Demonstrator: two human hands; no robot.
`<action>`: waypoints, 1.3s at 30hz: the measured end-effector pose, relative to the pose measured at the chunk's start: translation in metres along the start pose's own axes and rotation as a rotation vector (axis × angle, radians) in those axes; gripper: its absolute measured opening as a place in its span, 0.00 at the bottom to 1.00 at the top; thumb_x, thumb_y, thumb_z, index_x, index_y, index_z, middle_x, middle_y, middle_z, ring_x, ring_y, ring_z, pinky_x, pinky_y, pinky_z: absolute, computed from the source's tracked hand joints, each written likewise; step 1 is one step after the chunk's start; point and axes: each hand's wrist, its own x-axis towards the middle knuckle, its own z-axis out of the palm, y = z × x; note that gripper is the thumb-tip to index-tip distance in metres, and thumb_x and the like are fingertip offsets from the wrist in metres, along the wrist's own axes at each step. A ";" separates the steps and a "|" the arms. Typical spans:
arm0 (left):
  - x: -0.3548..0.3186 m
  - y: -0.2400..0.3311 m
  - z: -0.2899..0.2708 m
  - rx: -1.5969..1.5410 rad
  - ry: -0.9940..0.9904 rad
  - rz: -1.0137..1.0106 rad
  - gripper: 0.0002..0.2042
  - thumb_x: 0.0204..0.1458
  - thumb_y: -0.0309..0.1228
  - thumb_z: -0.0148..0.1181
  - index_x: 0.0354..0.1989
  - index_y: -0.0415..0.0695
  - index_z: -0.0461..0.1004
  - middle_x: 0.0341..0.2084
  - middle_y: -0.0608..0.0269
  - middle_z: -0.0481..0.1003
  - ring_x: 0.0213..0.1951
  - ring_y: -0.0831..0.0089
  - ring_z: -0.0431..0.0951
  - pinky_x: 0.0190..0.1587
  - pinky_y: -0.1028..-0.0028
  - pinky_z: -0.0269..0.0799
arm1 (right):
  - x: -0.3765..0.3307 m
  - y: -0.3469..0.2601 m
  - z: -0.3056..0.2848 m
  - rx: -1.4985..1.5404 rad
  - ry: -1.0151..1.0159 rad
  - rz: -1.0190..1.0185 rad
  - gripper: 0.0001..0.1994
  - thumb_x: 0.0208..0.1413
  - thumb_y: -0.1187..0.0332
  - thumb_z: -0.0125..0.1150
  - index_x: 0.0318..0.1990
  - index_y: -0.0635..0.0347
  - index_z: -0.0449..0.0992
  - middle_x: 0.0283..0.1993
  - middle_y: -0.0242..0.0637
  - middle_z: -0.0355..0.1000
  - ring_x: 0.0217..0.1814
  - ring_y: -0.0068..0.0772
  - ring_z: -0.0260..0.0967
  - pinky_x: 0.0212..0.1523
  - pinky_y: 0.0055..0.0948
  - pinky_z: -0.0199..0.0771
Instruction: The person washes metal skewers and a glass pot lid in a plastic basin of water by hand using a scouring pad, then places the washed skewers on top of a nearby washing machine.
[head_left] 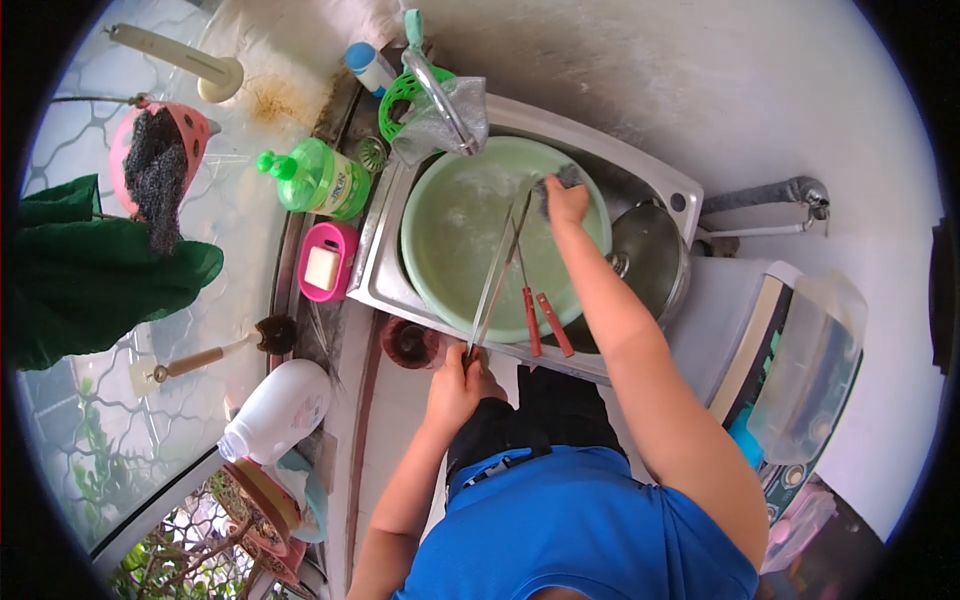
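Note:
My left hand (pixel 453 388) is closed around the near end of a long, narrow metal utensil (pixel 492 278). The utensil slants up across a pale green basin (pixel 425 290) holding cloudy water; whether it is one blade or two arms I cannot make out. At the basin's far right side my right hand (pixel 568 205) grips a dark grey scouring pad (pixel 570 176), close to the utensil's far tip. Two red-brown handles (pixel 531 322) rest over the basin's near rim. A thin metal shaft runs from them into the basin.
The basin sits in a steel sink (pixel 378 280) beneath a faucet (pixel 440 100). A lidded pan (pixel 645 250) lies to its right. Along the left ledge stand a green soap bottle (pixel 325 180), a pink soap dish (pixel 345 240) and a white jug (pixel 280 405).

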 end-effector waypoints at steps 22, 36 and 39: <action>0.074 0.019 0.013 -0.009 0.007 0.040 0.15 0.50 0.26 0.55 0.46 0.36 0.63 0.31 0.41 0.75 0.37 0.46 0.76 0.37 0.61 0.71 | -0.114 -0.029 -0.018 0.175 -0.503 0.133 0.23 0.38 0.57 0.72 0.36 0.67 0.75 0.33 0.45 0.76 0.36 0.39 0.74 0.39 0.36 0.71; 0.031 0.013 -0.027 -0.911 -0.317 -0.164 0.12 0.56 0.24 0.46 0.49 0.35 0.62 0.32 0.56 0.72 0.19 0.76 0.68 0.23 0.79 0.66 | -0.048 0.007 -0.053 -0.366 -0.347 -0.152 0.27 0.49 0.47 0.59 0.43 0.66 0.74 0.51 0.52 0.70 0.54 0.51 0.66 0.54 0.40 0.64; 0.039 0.021 -0.037 -1.079 -0.378 -0.168 0.18 0.48 0.23 0.45 0.50 0.34 0.62 0.35 0.52 0.72 0.21 0.73 0.69 0.25 0.76 0.67 | -0.116 -0.025 -0.071 0.060 -0.791 0.068 0.27 0.59 0.46 0.47 0.48 0.63 0.74 0.52 0.46 0.70 0.57 0.43 0.64 0.55 0.39 0.63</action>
